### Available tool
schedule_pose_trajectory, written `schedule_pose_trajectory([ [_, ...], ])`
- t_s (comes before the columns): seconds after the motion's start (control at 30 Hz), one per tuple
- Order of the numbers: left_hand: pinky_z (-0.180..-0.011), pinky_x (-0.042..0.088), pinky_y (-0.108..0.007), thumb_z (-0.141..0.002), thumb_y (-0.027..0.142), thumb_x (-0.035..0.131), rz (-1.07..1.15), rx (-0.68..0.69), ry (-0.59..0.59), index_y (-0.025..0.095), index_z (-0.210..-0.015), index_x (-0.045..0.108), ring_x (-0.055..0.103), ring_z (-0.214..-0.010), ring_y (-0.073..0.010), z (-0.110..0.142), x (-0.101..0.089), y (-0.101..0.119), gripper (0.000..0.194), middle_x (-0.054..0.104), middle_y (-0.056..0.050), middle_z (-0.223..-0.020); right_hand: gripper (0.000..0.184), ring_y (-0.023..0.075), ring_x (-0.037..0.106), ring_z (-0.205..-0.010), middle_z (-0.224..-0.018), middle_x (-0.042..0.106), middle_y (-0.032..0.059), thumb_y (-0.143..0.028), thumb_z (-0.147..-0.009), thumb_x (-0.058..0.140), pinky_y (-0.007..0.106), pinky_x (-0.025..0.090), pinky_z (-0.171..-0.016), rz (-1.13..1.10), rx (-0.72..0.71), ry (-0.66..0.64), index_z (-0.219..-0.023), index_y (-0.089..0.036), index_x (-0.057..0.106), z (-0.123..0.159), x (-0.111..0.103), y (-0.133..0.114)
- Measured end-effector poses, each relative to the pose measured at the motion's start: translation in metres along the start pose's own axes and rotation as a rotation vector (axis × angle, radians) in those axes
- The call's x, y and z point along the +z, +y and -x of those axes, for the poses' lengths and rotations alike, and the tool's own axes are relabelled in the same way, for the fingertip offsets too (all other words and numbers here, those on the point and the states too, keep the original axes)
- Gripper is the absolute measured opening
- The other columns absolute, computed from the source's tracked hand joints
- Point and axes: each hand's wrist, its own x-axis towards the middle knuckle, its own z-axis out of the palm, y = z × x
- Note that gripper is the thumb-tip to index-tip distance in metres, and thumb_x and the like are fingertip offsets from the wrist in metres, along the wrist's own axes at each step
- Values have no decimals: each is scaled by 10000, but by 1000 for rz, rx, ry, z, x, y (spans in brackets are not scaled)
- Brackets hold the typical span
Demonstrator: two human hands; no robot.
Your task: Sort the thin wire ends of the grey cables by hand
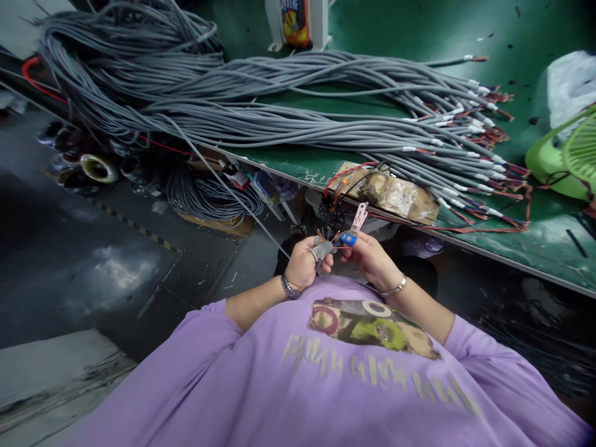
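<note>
Close in front of my purple shirt, my left hand (302, 264) is closed around the end of a grey cable, its thumb wrapped in a grey covering. Thin coloured wires (328, 236) fan out from that end between my hands. My right hand (369, 257), with a blue wrap (346, 239) on one digit, pinches at the same wires. Just above its fingers shows a pale pink clip-like piece (360, 217); whether the hand touches it I cannot tell. The grey cable (242, 205) slants down from the bench to my left hand.
Long bundles of grey cables (279, 124) with stripped ends lie across the green bench (419, 25). At its front edge sits a stained block (395, 195) beside dark and red leads. A green fan (570, 152) stands right. Below are a cable coil (214, 195) and wire spools (99, 167).
</note>
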Motion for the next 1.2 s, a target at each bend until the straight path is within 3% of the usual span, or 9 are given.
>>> schedule_pose_trajectory([
  [0.1, -357, 365, -189, -619, 487, 805, -11, -19, -15, 155, -695, 578, 483, -354, -70, 1, 0, 1, 409, 593, 26, -497, 409, 96, 536, -593, -741, 658, 1, -454, -567, 878, 253, 503, -576, -23, 53, -39, -806, -182, 687, 0, -4, -3],
  [0.23, -356, 378, -192, -621, 461, 806, -39, -34, -64, 147, -671, 588, 487, -354, -74, 2, 1, 0, 385, 600, 12, -496, 419, 103, 551, -585, -703, 656, 2, -434, -544, 893, 246, 458, -560, 63, 64, -54, -794, -167, 689, -2, -1, -4],
  [0.4, -360, 373, -188, -632, 438, 800, -43, -47, -53, 147, -676, 587, 486, -356, -72, 3, 2, 0, 363, 604, 10, -501, 344, 109, 553, -612, -685, 638, -14, -377, -565, 869, 256, 449, -601, 103, -18, 67, -733, -171, 651, -2, 6, 2],
  [0.57, -354, 354, -190, -617, 453, 799, -38, -58, -63, 149, -692, 599, 469, -349, -71, 7, 0, 7, 372, 598, 12, -494, 340, 72, 426, -507, -565, 489, -68, -370, -618, 823, 219, 412, -515, -72, -27, 177, -682, -201, 535, -8, -7, 0],
  [0.77, -324, 312, -194, -602, 445, 794, -2, -110, -155, 153, -671, 597, 450, -332, -80, 8, 2, 20, 358, 566, 15, -454, 469, 102, 490, -551, -727, 618, 5, -651, -723, 711, 229, 425, -485, -101, 56, -60, -843, -208, 613, -14, -24, -21],
  [0.87, -318, 305, -196, -585, 436, 807, 21, -148, -227, 156, -673, 592, 448, -330, -84, 6, 8, 26, 363, 562, 16, -450, 490, 78, 420, -515, -708, 596, -7, -627, -655, 789, 212, 307, -430, -31, -14, -145, -819, -195, 623, -15, -21, -26],
  [1.0, -321, 293, -195, -590, 427, 807, 41, -170, -272, 155, -673, 578, 431, -322, -75, 2, 18, 30, 366, 553, 19, -449, 506, 65, 307, -472, -570, 502, -36, -643, -630, 805, 234, 215, -428, 82, -258, 51, -677, -192, 579, -16, -12, -21],
  [1.1, -320, 298, -194, -577, 413, 814, 52, -176, -266, 154, -670, 569, 437, -336, -76, 1, 23, 31, 368, 555, 18, -460, 559, 81, 371, -491, -577, 525, -23, -738, -657, 724, 242, 280, -445, 46, -300, 104, -668, -198, 581, -20, -7, -17],
  [1.2, -312, 300, -193, -545, 398, 822, 68, -183, -252, 158, -666, 562, 448, -350, -79, -1, 27, 30, 374, 565, 16, -475, 595, 103, 479, -537, -640, 596, -3, -782, -649, 695, 244, 387, -471, -114, -133, 6, -728, -198, 615, -25, -4, -18],
])
